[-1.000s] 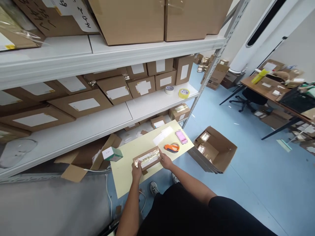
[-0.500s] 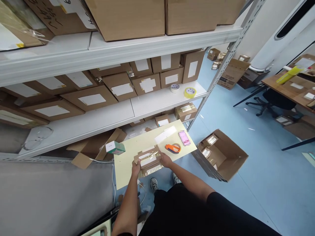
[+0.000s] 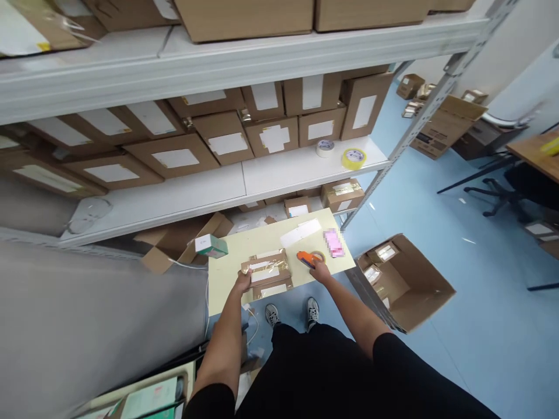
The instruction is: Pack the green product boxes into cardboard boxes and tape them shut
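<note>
Small cardboard boxes [image 3: 271,265] with white labels and shiny clear tape lie side by side on a pale yellow board [image 3: 225,291]. My left hand [image 3: 244,281] grips the left end of these boxes, thumb on top. Farther right, my right hand [image 3: 321,271] is closed on an orange tape dispenser [image 3: 307,257] with a tape roll in it; its fingers are partly hidden. White label sheets [image 3: 301,231] lie behind the dispenser. A pink pixelated item [image 3: 334,243] is at the board's right end, and a green and white box [image 3: 212,246] at the left.
Metal shelving [image 3: 183,203] with labelled cartons rises in front. A white tape roll [image 3: 325,148] and a yellow one [image 3: 353,158] sit on its middle shelf. An open carton [image 3: 419,273] holding several small boxes stands on the floor at right. An office chair [image 3: 502,198] is beyond.
My right hand has left the boxes and moved right onto the tape dispenser. My left hand still holds the boxes. The view has shifted slightly.
</note>
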{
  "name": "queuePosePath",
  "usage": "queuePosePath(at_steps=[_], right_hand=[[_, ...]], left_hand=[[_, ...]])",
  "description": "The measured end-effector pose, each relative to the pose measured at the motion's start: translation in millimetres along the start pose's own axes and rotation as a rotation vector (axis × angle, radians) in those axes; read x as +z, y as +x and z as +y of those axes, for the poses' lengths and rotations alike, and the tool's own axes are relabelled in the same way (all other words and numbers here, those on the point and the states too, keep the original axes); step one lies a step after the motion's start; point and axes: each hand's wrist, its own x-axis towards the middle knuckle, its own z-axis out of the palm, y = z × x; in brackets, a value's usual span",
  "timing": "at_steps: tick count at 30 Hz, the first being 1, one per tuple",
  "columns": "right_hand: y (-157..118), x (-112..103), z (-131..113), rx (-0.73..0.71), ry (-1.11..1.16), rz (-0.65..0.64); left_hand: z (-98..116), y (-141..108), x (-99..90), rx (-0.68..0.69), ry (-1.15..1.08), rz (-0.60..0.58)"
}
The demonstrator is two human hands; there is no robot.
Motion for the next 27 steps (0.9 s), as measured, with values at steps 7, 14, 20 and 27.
queuePosePath(at_steps=[7, 14, 20, 27], right_hand=[[18.0, 26.0, 6.5, 0.062, -0.128, 0.006], [9.3, 6.8, 9.1, 0.165, 0.062, 0.052], [-40.6, -1.6, -25.6, -0.049, 0.237, 0.157], [-48.4, 11.4, -128.5, -0.373, 0.331, -0.067]], left_hand=[[-1.7, 3.2, 17.0, -0.078, -0.095, -0.063], [-9.0, 3.1, 23.9, -0.021, -0.202, -0.073], [-6.4, 1.9, 27.1, 0.014, -0.302, -0.042], [-7.7, 4.1, 34.5, 0.009, -0.362, 0.018]])
